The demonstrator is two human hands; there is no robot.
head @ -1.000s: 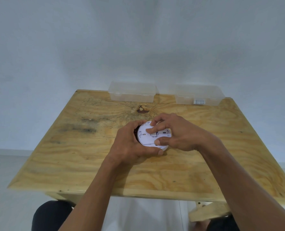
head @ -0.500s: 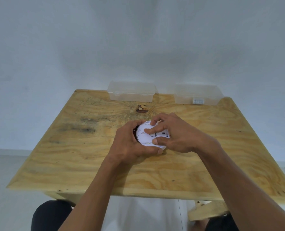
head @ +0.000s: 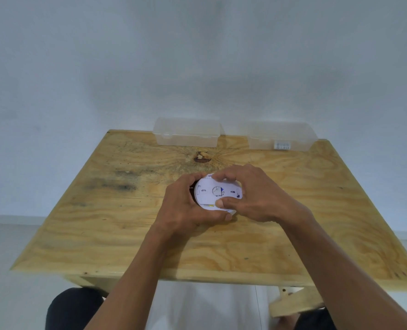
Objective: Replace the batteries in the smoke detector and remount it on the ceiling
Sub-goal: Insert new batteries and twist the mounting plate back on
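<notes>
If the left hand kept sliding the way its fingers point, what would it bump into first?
The left hand already wraps the smoke detector, with the right hand just beyond, so it would likely press into those, though depth is hard to judge.

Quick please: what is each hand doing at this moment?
Left hand: closed around the smoke detector, holding it.
Right hand: fingers gripping the same detector.

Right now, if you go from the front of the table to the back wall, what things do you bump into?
Table's near edge → smoke detector, held between left hand and right hand → dark knot in the wood → two clear plastic boxes → wall.
</notes>
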